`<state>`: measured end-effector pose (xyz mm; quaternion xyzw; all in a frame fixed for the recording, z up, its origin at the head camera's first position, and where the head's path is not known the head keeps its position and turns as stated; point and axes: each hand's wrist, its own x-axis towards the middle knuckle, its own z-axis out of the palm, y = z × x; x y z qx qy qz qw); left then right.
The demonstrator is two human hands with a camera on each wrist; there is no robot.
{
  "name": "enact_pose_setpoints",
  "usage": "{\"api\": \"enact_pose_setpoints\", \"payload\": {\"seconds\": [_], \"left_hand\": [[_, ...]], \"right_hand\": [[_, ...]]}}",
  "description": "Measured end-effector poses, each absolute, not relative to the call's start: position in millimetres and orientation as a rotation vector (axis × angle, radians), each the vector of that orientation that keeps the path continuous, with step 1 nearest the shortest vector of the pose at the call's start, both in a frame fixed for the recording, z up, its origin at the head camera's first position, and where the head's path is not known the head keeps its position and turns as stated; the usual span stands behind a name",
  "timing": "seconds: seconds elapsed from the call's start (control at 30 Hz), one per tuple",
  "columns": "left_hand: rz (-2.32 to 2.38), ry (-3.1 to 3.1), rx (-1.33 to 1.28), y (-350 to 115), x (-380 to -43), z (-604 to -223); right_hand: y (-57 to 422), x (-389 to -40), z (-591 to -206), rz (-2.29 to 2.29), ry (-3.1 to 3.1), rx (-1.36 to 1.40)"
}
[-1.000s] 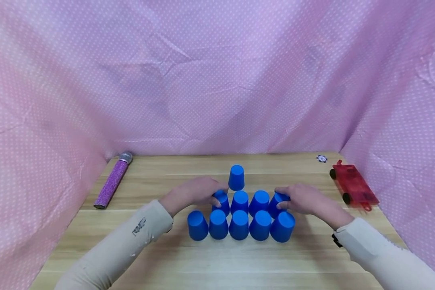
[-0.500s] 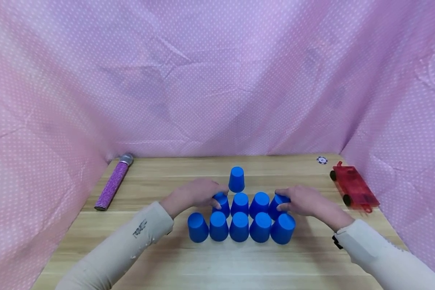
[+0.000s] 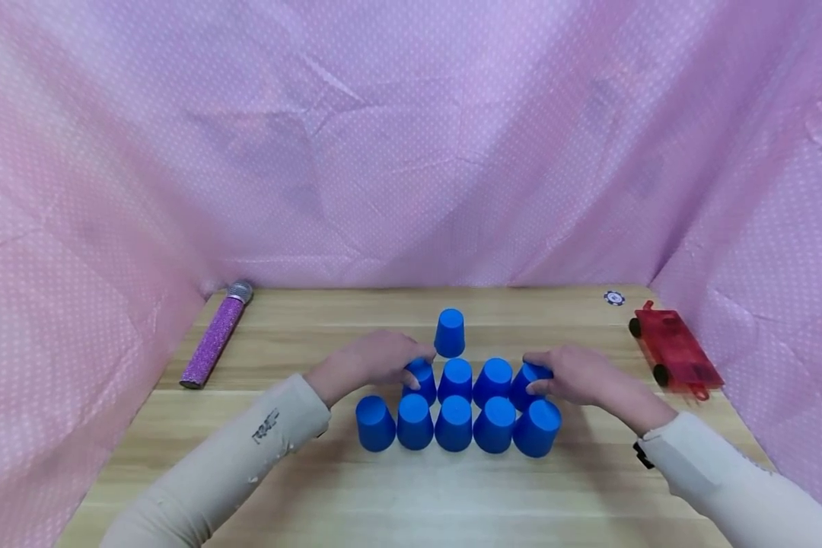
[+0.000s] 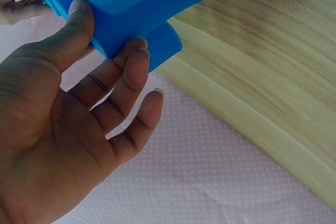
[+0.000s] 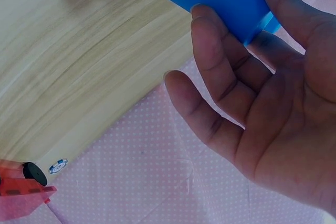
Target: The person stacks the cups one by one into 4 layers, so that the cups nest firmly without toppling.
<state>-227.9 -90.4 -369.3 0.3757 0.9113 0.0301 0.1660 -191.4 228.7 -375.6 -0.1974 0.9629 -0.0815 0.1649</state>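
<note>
Several blue plastic cups stand upside down in two rows on the wooden table. The front row [image 3: 454, 432] overlaps the lower part of the back row [image 3: 456, 380] in the head view. My left hand [image 3: 383, 358] pinches the back row's left end cup [image 3: 419, 387], thumb on the near side and index finger across the top. At the other end, my right hand [image 3: 575, 374] holds the right end cup [image 3: 523, 390] the same way; this cup looks tilted. Both wrist views show the remaining fingers loosely bent by the cups. A single cup [image 3: 450, 333] stands farther back.
A purple glitter microphone [image 3: 214, 339] lies at the table's left. On the right are a translucent red toy car [image 3: 678, 350] with black wheels and a poker chip [image 3: 614, 298]. Pink dotted cloth [image 3: 411, 152] hangs around the table's back and sides.
</note>
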Motion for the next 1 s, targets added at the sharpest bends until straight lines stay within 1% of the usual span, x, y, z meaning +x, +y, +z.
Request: {"api": "enact_pose_setpoints", "payload": {"seconds": [0.27, 0.73, 1.0], "left_hand": [[0.063, 2.57, 1.061, -90.1, -225.5, -372.4], [0.054, 2.573, 1.039, -88.8, -225.5, -372.3], [0.021, 2.579, 1.06, -86.6, -226.1, -367.8]], "right_hand": [[228.1, -186.2, -377.8, -0.238, 2.726, -0.548], [228.1, -188.2, -380.3, -0.225, 2.745, -0.561], [227.8, -187.5, -374.2, -0.228, 2.749, -0.552]]}}
